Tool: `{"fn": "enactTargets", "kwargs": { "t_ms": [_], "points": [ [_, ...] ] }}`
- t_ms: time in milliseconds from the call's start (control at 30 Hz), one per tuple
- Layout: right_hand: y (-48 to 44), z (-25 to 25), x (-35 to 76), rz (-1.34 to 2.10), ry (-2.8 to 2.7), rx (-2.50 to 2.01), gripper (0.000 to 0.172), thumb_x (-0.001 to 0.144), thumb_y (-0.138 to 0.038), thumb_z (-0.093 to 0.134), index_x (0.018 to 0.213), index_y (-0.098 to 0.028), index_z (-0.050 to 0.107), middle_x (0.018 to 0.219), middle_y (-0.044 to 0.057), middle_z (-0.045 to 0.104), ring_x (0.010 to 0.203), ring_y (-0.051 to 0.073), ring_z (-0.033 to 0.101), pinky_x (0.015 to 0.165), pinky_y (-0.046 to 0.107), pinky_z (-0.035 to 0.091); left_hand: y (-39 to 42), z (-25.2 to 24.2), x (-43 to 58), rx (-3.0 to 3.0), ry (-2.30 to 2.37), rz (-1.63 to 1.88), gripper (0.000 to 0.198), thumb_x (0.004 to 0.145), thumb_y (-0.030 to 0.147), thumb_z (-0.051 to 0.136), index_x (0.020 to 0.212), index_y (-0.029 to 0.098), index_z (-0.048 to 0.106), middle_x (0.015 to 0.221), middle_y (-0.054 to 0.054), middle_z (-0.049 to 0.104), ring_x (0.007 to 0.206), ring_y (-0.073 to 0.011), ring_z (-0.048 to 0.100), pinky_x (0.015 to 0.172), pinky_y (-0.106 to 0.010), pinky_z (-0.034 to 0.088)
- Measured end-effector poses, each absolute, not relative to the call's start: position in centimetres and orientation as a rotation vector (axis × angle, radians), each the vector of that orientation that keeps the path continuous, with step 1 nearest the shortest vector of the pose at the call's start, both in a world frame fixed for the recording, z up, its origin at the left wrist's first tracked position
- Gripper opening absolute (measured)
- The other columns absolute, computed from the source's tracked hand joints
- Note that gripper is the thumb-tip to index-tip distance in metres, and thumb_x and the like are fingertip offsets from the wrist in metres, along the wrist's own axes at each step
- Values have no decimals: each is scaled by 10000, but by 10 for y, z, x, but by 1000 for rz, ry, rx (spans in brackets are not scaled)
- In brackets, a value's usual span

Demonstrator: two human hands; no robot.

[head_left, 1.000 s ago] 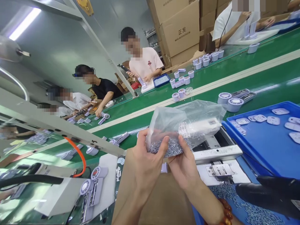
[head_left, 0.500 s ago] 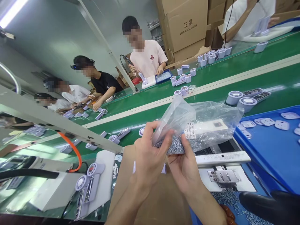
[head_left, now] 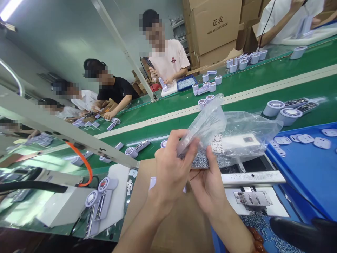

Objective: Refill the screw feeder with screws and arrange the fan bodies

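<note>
The left hand [head_left: 170,168] is clamping the near left edge of the plastic bag [head_left: 231,128], its thumb and fingers pinching the film; the right hand [head_left: 206,186] is gripping the same bag from below, its thumb pressing on the near face; the bag is lying across both hands, its bulk extending to the right past the right thumb; small screws [head_left: 200,160] are filling the lower left part of the bag, between the two thumbs; a printed label [head_left: 218,143] is showing on the bag just beyond the right thumb; a white part [head_left: 235,142] is showing through the film, though whether it is lying inside or behind the bag cannot be told; brown cardboard [head_left: 181,225] is lying below the bag; a metal fixture [head_left: 254,199] is standing below and to the right of the bag; to the bag's right, a blue tray [head_left: 308,172] is holding flat pale plates [head_left: 322,142]; beyond the bag, lilac round-headed units [head_left: 289,117] are resting on a green conveyor [head_left: 147,131].
</note>
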State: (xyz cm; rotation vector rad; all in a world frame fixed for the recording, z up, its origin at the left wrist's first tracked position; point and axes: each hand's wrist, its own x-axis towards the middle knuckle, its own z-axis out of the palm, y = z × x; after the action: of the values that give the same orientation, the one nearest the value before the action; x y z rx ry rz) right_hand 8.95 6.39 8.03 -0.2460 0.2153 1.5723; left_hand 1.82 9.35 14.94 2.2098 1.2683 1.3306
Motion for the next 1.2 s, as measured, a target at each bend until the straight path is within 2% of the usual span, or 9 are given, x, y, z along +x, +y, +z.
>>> {"fn": "enactTargets", "kwargs": {
  "t_ms": [100, 200, 300, 433, 567, 833, 1033, 1100, 1200],
  "points": [
    [64, 82, 90, 1594, 242, -251, 843, 595, -536, 1289, 1281, -235, 903, 1563, 48, 620, 1589, 243, 513, 1170, 225, 637, 92, 151, 19, 2249, 1269, 1358, 100, 1069, 252, 815, 1091, 265, 718, 758, 80, 833, 620, -114, 813, 534, -168, 592],
    [64, 81, 91, 1611, 252, -255, 853, 572, -531, 1293, 1286, -280, 899, 1557, -8, 623, 1651, 171, 428, 1185, 158, 599, 91, 153, 21, 2313, 1252, 1377, 91, 1074, 257, 809, 1088, 265, 720, 820, 64, 871, 680, -123, 850, 555, -173, 604],
    [65, 79, 90, 1592, 236, -255, 823, 600, -533, 1286, 1289, -299, 901, 1566, -23, 614, 1589, 152, 507, 1111, 132, 626, 92, 154, 22, 2349, 1248, 1372, 101, 1073, 250, 812, 1095, 265, 714, 850, 62, 887, 707, -126, 864, 553, -173, 605],
    [66, 77, 89, 1565, 193, -243, 737, 660, -517, 1271, 1269, -317, 908, 1577, -42, 602, 1369, 151, 682, 1069, 143, 656, 92, 153, 22, 2379, 1256, 1394, 122, 1066, 233, 822, 1091, 266, 707, 837, 78, 885, 690, -116, 859, 531, -159, 583],
    [66, 77, 88, 1566, 162, -240, 703, 693, -512, 1259, 1266, -298, 912, 1557, -19, 620, 1294, 180, 727, 1056, 172, 677, 92, 154, 21, 2367, 1277, 1388, 102, 1069, 251, 816, 1093, 267, 718, 847, 72, 886, 684, -117, 852, 541, -167, 591],
    [65, 76, 90, 1589, 149, -234, 700, 746, -500, 1246, 1306, -259, 902, 1561, 45, 618, 1301, 187, 722, 1050, 201, 691, 91, 154, 20, 2319, 1301, 1382, 97, 1055, 244, 816, 1076, 276, 727, 826, 76, 871, 662, -109, 829, 540, -169, 585],
    [66, 74, 92, 1591, 146, -256, 709, 724, -495, 1256, 1290, -255, 903, 1583, 32, 603, 1307, 160, 713, 1057, 152, 664, 92, 152, 19, 2220, 1322, 1354, 82, 1041, 250, 806, 1062, 275, 731, 812, 62, 868, 654, -127, 829, 529, -195, 596],
    [66, 74, 92, 1592, 146, -262, 727, 721, -503, 1257, 1307, -263, 899, 1594, 34, 595, 1377, 157, 678, 1074, 150, 655, 91, 152, 18, 2189, 1326, 1354, 89, 1038, 232, 803, 1056, 271, 726, 812, 63, 871, 650, -125, 831, 529, -189, 596],
    [65, 75, 91, 1602, 136, -277, 764, 704, -530, 1260, 1325, -274, 896, 1603, 26, 588, 1550, 174, 553, 1097, 156, 648, 91, 151, 19, 2191, 1315, 1366, 101, 1029, 229, 816, 1047, 267, 725, 819, 60, 878, 656, -127, 839, 526, -183, 596]
  ]
}}
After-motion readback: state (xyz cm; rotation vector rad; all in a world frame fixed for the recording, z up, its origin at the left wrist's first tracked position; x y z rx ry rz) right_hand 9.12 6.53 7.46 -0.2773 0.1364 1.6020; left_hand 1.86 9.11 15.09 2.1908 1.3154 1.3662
